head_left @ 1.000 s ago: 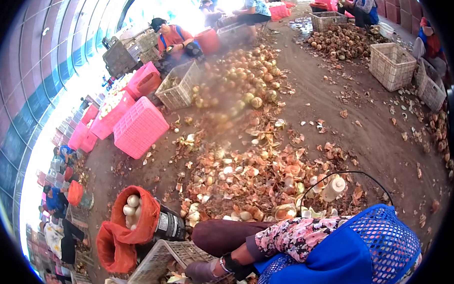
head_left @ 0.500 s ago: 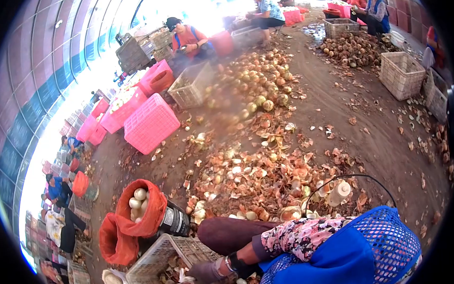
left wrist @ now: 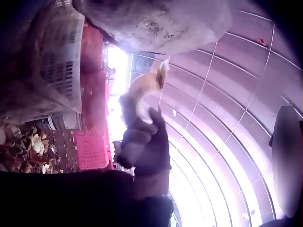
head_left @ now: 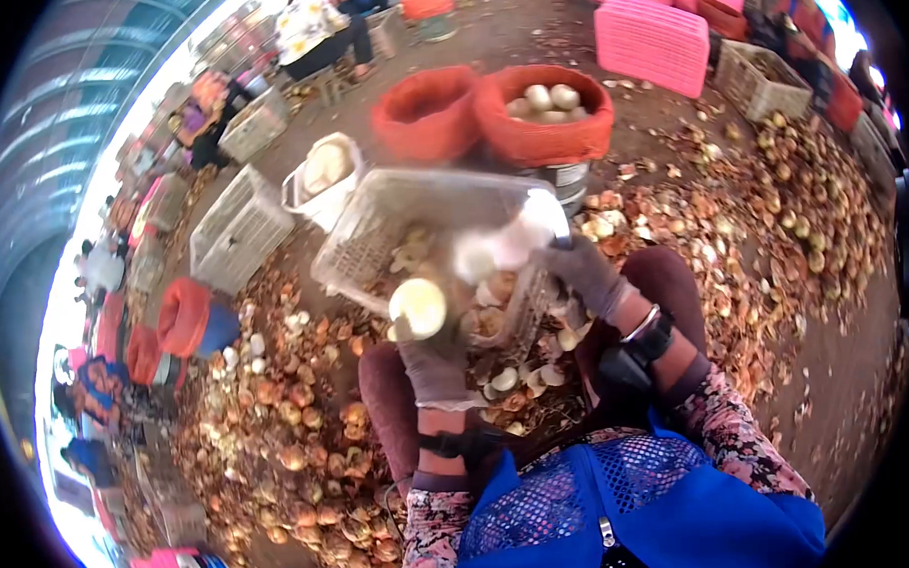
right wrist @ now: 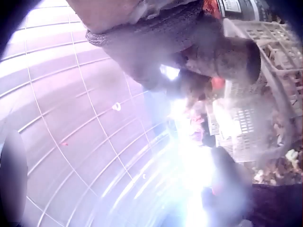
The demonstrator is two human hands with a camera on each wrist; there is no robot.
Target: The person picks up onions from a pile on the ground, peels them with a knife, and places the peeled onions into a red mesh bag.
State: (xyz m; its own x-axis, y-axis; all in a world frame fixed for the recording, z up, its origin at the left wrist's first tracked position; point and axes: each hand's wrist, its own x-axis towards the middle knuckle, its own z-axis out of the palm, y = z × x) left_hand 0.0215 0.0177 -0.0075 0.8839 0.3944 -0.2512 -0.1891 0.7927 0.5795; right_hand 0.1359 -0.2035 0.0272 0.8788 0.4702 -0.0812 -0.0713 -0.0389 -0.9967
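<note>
In the head view my gloved left hand (head_left: 435,370) grips a peeled pale onion (head_left: 417,307) over the near left edge of a whitish plastic crate (head_left: 451,179). My gloved right hand (head_left: 586,277) is at the crate's right side, its fingers curled round a small knife (head_left: 563,243) with a dark handle; a bright blur hides the blade. Onion skins and pale pieces (head_left: 495,288) lie in the crate. In the left wrist view a curved pale piece (left wrist: 144,87) shows blurred by the right hand. Glare covers much of the right wrist view.
Behind the crate stand two red-lined buckets, one (head_left: 545,146) holding peeled onions, the other (head_left: 424,125) beside it. A white container (head_left: 326,178) is left of the crate. Unpeeled onions (head_left: 291,470) pile up at left. Skins (head_left: 663,227) cover the ground at right.
The head view has swung left and down, bringing the crate to the centre. My left hand with the onion has come into view; my right hand has moved from inside the crate to its side.
</note>
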